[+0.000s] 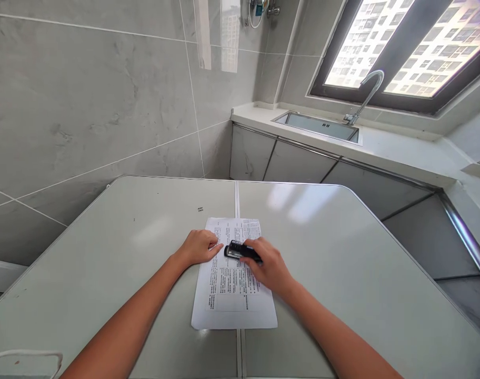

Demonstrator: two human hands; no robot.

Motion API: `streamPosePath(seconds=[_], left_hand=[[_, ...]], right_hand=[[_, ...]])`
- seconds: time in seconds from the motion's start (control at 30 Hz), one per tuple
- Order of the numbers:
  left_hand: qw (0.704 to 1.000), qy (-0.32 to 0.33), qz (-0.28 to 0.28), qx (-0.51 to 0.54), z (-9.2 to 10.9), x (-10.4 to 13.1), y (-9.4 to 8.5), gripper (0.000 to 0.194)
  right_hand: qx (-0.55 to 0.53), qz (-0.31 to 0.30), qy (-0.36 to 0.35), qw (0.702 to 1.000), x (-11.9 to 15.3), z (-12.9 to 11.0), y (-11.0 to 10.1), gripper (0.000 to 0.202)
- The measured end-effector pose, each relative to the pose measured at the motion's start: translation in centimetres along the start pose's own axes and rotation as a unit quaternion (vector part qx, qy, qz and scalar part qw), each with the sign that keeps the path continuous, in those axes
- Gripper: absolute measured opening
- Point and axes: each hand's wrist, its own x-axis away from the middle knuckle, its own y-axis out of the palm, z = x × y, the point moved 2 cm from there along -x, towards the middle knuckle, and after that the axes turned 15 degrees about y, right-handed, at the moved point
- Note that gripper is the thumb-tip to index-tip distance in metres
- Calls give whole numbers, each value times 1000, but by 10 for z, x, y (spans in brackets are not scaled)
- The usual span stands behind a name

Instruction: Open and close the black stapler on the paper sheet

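Observation:
A printed paper (235,316), covered in dark lines of text, lies flat across the table's middle seam. My right hand (269,266) is wrapped around a black stapler (236,249), which rests over the upper half of the page with its front end pointing left. At the paper's left edge, my left hand (198,246) has its fingers curled in and its thumb stretched toward the stapler's front end. Its fingertips are partly hidden, and it seems to hold the paper's edge. Two tiny dark strips, perhaps staples (200,209), lie beyond my left hand.
The pale table (106,263) has a raised seam down its middle. A white cable (27,352) crosses the near left corner. Behind stand a counter with a sink (319,126), a curved faucet (366,97), grey cabinets (299,158) and a window. A tiled wall rises on the left.

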Motion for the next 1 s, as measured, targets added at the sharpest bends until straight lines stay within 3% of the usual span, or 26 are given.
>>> streamPosePath(seconds=[0.2,0.27,0.37,0.47,0.57,0.7,0.83,1.0], left_hand=[[997,50,45,33,13,-2,-15,15],[996,58,41,45,16,-3,-17,37],[997,42,27,62,15,-3,-15,60],[997,34,21,64,13,-2,-12,63],[998,42,23,44,14,-2,-11,54],[998,51,39,27,18,-3,-8,26],[998,37,57,12,19,0,-4,23],[996,30,81,6,22,3,0,25]], right_hand=[[-81,127,34,988,-23,19,-7,21],[-92,138,55,985,-26,23,-4,23],[-108,117,50,986,-30,22,3,25],[-124,71,18,990,-33,18,10,24],[-139,30,-11,990,-33,14,13,23],[-147,-2,-7,989,-34,14,14,25],[-154,5,-10,988,-36,12,15,28],[-125,17,-70,990,-34,16,9,35]])
